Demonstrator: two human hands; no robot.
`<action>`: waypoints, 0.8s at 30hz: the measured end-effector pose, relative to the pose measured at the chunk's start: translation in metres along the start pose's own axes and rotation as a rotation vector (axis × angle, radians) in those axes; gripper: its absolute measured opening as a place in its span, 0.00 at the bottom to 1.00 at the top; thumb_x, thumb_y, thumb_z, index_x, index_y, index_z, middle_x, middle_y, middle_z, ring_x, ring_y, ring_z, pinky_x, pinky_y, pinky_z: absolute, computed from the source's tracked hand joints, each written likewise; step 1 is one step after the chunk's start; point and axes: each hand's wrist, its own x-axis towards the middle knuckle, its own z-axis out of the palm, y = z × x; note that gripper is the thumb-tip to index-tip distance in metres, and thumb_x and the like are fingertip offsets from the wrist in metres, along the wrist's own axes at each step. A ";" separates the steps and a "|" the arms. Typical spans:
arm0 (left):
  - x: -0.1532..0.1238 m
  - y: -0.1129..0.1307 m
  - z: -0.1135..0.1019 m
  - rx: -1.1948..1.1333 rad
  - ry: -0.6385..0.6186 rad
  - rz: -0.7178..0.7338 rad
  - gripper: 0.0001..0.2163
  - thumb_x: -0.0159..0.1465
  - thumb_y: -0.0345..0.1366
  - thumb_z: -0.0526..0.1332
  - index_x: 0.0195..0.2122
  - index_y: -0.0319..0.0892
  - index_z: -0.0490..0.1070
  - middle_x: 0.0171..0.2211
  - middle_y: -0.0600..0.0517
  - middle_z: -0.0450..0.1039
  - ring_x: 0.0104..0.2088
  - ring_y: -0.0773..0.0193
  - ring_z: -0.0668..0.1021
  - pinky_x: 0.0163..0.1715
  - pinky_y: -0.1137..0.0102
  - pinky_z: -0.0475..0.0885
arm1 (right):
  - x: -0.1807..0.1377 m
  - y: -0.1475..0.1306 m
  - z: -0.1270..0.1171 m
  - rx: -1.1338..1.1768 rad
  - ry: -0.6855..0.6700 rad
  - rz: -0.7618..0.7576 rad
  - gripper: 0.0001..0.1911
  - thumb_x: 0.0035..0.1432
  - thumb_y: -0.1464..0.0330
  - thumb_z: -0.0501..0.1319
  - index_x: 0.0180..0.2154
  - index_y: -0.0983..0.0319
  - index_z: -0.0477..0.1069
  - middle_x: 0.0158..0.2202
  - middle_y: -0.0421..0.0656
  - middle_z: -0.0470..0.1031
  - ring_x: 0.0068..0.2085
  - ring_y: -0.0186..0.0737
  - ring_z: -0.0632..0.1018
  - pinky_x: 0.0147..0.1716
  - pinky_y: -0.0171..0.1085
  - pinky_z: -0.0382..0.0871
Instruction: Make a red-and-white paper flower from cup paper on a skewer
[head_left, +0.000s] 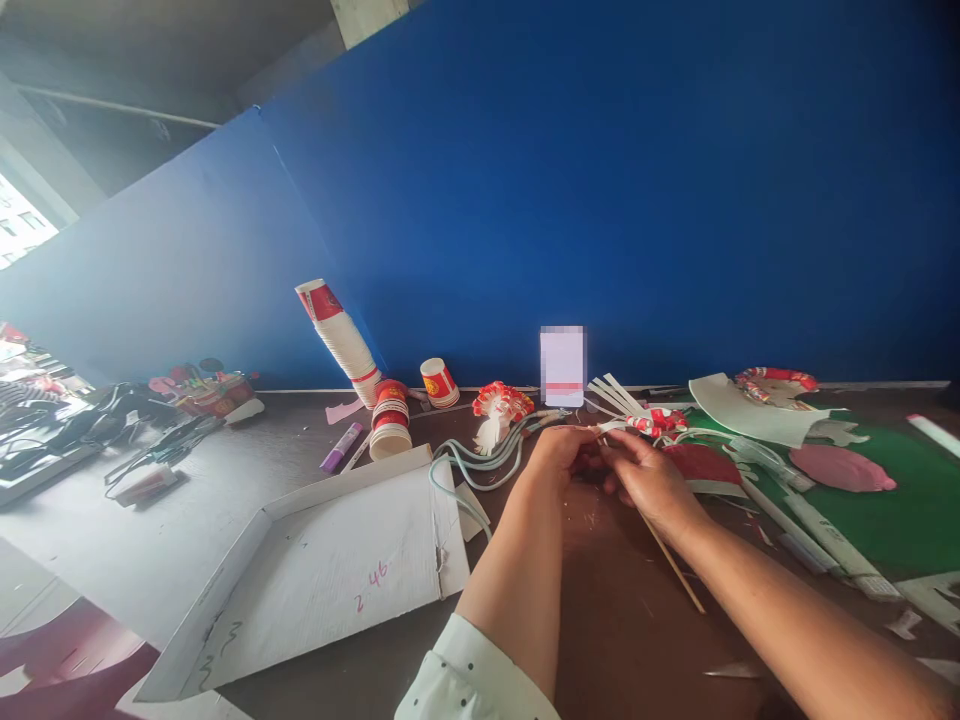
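Close together over the dark table, both hands work at a paper cup cut into strips (621, 396), with red-and-white curled pieces (658, 421) at its side. My left hand (574, 448) is closed, its fingertips pinching a white strip's end. Beside it, my right hand (643, 478) is also closed at the strip, holding a thin wooden stick (675, 570) that slants down toward me. Fingers partly hide the spot where stick and strip meet. Behind the left hand lie a looped pale cable (480, 462) and a red-and-white curled paper flower (501, 405).
A shallow white box lid (322, 580) lies at left. Stacked paper cups (341, 340) lean by the blue partition (600, 180), near a purple glue stick (341, 447). At right, a green mat (862, 520) holds paper scraps, a cutter (832, 540) and a pink piece (841, 468).
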 end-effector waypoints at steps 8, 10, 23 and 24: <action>0.005 -0.002 -0.004 -0.020 0.009 -0.038 0.08 0.56 0.29 0.67 0.24 0.34 0.70 0.18 0.54 0.66 0.17 0.75 0.67 0.19 0.78 0.62 | 0.005 0.007 -0.001 0.001 -0.022 0.005 0.26 0.53 0.62 0.60 0.54 0.57 0.69 0.26 0.40 0.76 0.19 0.34 0.71 0.13 0.31 0.55; 0.007 -0.004 -0.007 -0.032 -0.012 -0.038 0.07 0.55 0.29 0.68 0.25 0.33 0.71 0.20 0.53 0.67 0.18 0.74 0.69 0.19 0.78 0.64 | 0.007 0.010 -0.002 0.018 -0.041 -0.001 0.26 0.53 0.61 0.60 0.54 0.57 0.68 0.28 0.40 0.77 0.19 0.33 0.71 0.13 0.31 0.54; -0.005 0.005 -0.015 -0.182 -0.176 -0.021 0.05 0.61 0.28 0.64 0.29 0.32 0.72 0.25 0.50 0.70 0.26 0.73 0.74 0.30 0.77 0.71 | 0.004 0.004 -0.001 0.051 0.011 0.026 0.29 0.52 0.59 0.62 0.55 0.59 0.68 0.26 0.39 0.75 0.17 0.31 0.70 0.12 0.28 0.52; -0.006 0.005 -0.015 -0.186 -0.196 -0.015 0.04 0.61 0.27 0.64 0.29 0.32 0.72 0.25 0.50 0.70 0.26 0.72 0.74 0.30 0.77 0.71 | 0.004 0.004 -0.001 0.053 0.014 0.019 0.29 0.51 0.59 0.61 0.56 0.59 0.67 0.26 0.40 0.75 0.17 0.31 0.70 0.12 0.28 0.52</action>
